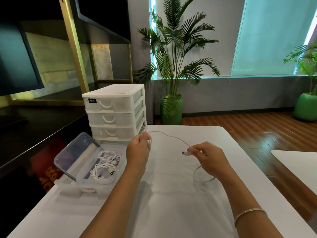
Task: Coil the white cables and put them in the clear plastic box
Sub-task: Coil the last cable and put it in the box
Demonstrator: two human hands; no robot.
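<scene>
I hold one white cable [173,136] above the table between both hands. My left hand [138,148] pinches it at the left. My right hand [208,157] pinches it near its plug, which pokes out to the left of my fingers; below this hand the cable hangs in a loop [202,176]. The clear plastic box [118,166] sits at the table's left, inside a pulled-out drawer, with its lid [75,152] propped open. Several coiled white cables [105,164] lie inside it.
A white drawer unit [115,112] stands behind the box at the table's far left corner. The pulled-out drawer [72,188] rests on the white table [171,212]. A dark counter lies to the left, a second table edge [298,162] to the right.
</scene>
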